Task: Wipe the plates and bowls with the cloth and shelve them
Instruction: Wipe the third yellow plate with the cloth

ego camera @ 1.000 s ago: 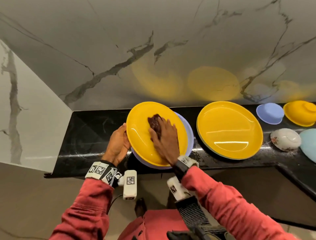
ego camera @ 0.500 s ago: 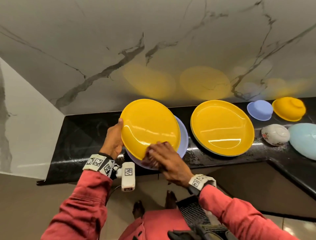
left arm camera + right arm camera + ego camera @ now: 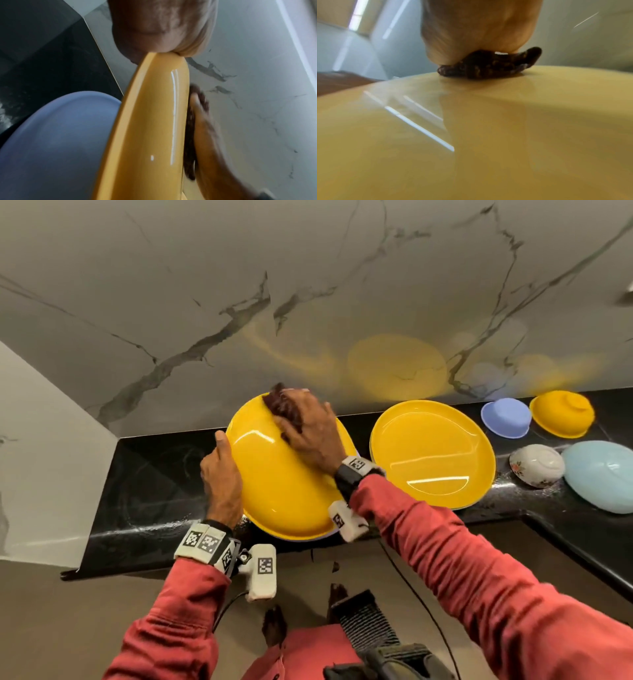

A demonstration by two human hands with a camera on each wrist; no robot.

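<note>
Black table (image 3: pixel 154 474) under a marbled wall. My left hand (image 3: pixel 221 477) holds the tilted yellow plate (image 3: pixel 284 491) in a narrow grip on its left rim, over a lilac plate (image 3: pixel 56 135). My right hand (image 3: pixel 308 426) presses the brown cloth (image 3: pixel 282 405) flat near its far edge.
</note>
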